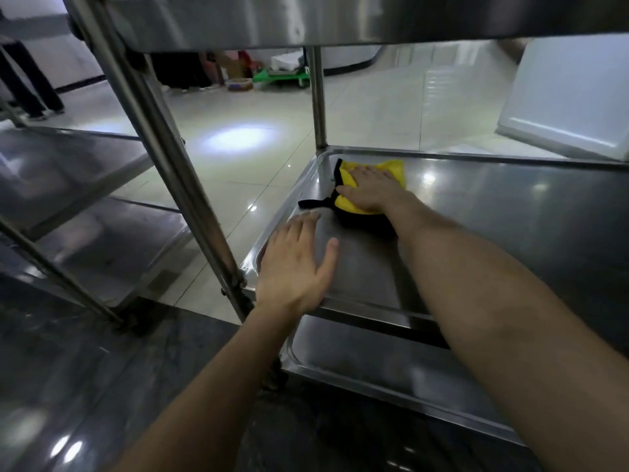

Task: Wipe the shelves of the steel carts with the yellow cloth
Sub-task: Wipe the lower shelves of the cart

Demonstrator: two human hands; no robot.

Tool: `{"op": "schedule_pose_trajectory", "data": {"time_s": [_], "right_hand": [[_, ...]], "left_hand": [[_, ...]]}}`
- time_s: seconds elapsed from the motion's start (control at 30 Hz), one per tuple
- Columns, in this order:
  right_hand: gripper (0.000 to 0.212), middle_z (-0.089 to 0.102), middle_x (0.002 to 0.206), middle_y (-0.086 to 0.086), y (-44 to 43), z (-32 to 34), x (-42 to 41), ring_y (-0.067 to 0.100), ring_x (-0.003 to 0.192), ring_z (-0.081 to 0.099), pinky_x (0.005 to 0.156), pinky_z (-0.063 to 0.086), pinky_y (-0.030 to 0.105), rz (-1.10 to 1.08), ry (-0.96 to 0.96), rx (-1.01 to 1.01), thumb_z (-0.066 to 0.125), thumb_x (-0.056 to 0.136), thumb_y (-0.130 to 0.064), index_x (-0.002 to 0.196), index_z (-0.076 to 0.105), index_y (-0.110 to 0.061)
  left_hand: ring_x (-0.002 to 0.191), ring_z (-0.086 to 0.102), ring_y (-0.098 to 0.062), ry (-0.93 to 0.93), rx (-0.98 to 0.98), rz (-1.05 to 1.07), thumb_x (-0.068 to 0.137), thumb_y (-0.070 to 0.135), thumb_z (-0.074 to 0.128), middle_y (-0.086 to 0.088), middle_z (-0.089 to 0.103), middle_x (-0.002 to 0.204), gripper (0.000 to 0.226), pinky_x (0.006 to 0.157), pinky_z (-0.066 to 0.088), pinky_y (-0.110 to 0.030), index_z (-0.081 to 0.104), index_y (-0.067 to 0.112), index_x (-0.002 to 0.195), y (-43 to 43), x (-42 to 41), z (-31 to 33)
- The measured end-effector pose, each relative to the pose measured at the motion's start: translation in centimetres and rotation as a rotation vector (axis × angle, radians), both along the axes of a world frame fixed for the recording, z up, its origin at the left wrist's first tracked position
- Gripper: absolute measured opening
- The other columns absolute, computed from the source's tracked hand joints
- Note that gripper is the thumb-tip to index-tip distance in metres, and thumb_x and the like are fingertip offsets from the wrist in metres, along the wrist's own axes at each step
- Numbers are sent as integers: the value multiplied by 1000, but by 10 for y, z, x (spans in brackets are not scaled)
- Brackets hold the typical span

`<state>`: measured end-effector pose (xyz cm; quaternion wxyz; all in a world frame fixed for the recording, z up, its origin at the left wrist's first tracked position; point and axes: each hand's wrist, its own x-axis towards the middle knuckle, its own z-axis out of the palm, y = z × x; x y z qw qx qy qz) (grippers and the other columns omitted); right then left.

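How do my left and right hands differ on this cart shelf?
The right hand presses flat on the yellow cloth; the left hand rests on the bare shelf. The right hand is near the far corner, the left hand by the near edge. Both lie flat.

No text, label, brand mark or number is legible anywhere in view, whether on the steel cart's middle shelf [493, 216], the yellow cloth [391, 166] or the green trolley [272, 76] by the far wall.

Right hand [369, 190] flat on yellow cloth [394, 170]
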<state>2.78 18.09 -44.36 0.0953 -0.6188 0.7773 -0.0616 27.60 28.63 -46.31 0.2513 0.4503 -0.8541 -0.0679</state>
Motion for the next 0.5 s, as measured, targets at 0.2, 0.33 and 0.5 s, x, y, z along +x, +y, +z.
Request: {"op": "schedule_pose_trajectory", "data": {"time_s": [0.2, 0.33, 0.5], "right_hand": [[81, 6, 178, -5, 34, -2, 39, 20, 164, 3, 131, 2, 54, 89, 8, -23, 29, 102, -74, 169, 13, -32], [77, 1, 178, -10, 113, -9, 53, 17, 164, -2, 131, -2, 51, 136, -43, -41, 28, 102, -72, 168, 11, -37], [62, 8, 177, -10, 202, -9, 34, 11, 164, 2, 132, 0, 43, 101, -54, -85, 36, 110, -53, 167, 22, -34]], "left_hand": [[153, 39, -19, 88, -7, 40, 107, 58, 29, 0, 48, 162, 64, 128, 31, -44, 40, 24, 161, 1, 0, 2], [152, 40, -21, 93, 9, 39, 108, 59, 27, -2, 47, 163, 67, 128, 32, -45, 42, 21, 161, 4, -1, 3], [150, 44, -25, 63, 6, 36, 109, 53, 28, -6, 51, 161, 63, 127, 32, -47, 45, 18, 159, 6, 2, 7]]}}
